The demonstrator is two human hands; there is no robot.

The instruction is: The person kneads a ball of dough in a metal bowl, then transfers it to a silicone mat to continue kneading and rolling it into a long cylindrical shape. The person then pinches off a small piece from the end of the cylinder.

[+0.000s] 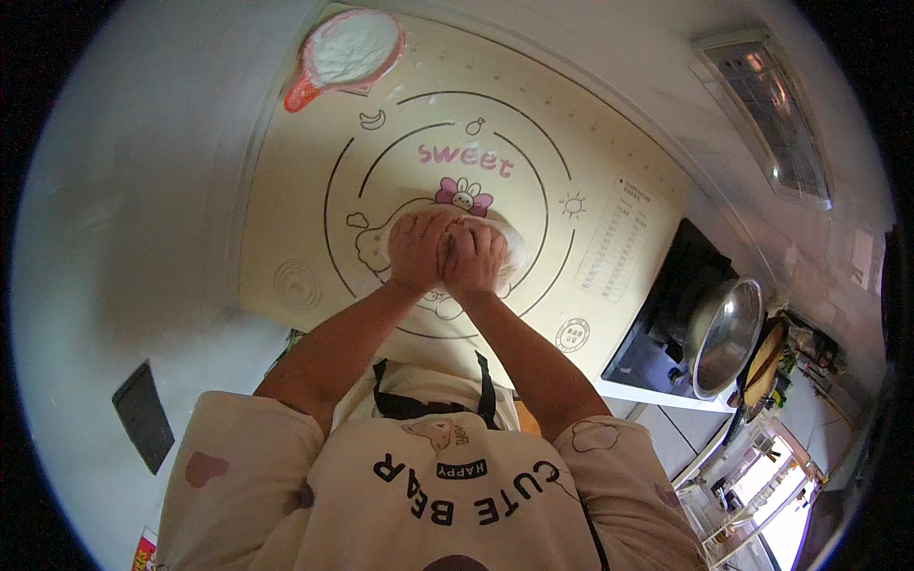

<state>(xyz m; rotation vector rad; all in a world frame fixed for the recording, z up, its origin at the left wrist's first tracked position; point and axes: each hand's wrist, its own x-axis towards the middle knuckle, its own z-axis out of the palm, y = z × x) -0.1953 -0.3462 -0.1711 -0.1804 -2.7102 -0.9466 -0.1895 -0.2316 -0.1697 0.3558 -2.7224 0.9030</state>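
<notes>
A pale lump of dough [519,251] lies on a cream baking mat [285,221] printed with rings, small pictures and a ruler scale. My left hand [415,246] covers its left side with the fingers bent over it. On the right side, my right hand [475,255] grips it with curled fingers. Both hands meet at the middle, side by side, and hide most of the dough. A smooth whitish edge shows past my right hand; whether a thin film covers it, I cannot tell.
A red-handled scoop of white flour [355,50] sits at the mat's far left corner. To the right are a black cooktop [646,335] and a tilted steel bowl [728,339]. A wall socket panel [143,417] is at left. Kitchen items crowd the far right.
</notes>
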